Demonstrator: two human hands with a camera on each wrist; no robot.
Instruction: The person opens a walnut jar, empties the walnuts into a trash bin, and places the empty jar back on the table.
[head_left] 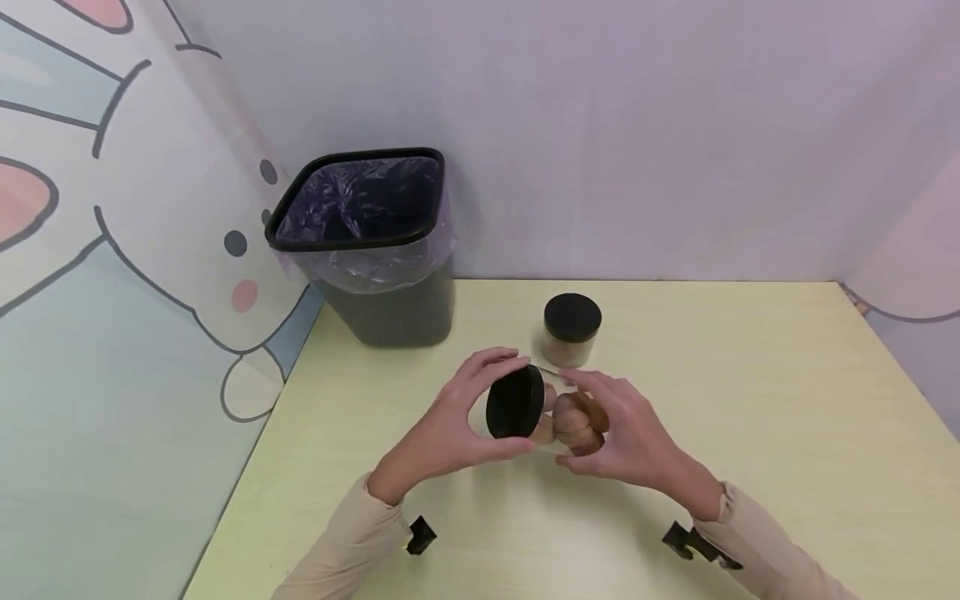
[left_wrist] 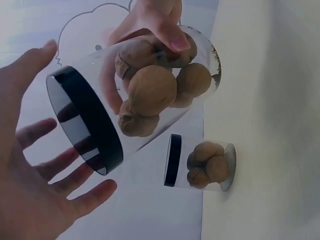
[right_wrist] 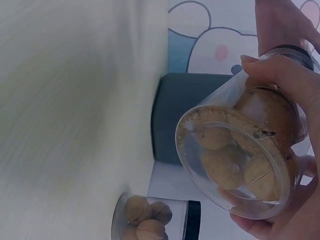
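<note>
My right hand (head_left: 630, 429) grips a clear jar of walnuts (right_wrist: 240, 145) around its side, holding it tilted above the table. The jar's black lid (head_left: 516, 402) faces left, toward my left hand (head_left: 453, 417). In the left wrist view, the left fingers and thumb are spread around the lid, with fingertips close to its rim. Several brown walnuts (left_wrist: 152, 90) lie inside, with small crumbs near the jar's base. A second clear jar with a black lid (head_left: 572, 317) stands upright on the table just beyond the hands, also holding walnuts (left_wrist: 207, 162).
A grey trash bin (head_left: 397, 308) with a black rim and a plastic liner stands at the table's back left. The pale wooden table (head_left: 750, 400) meets a light curtain (head_left: 637, 142) behind. A cartoon-printed cloth (head_left: 172, 208) hangs along the left.
</note>
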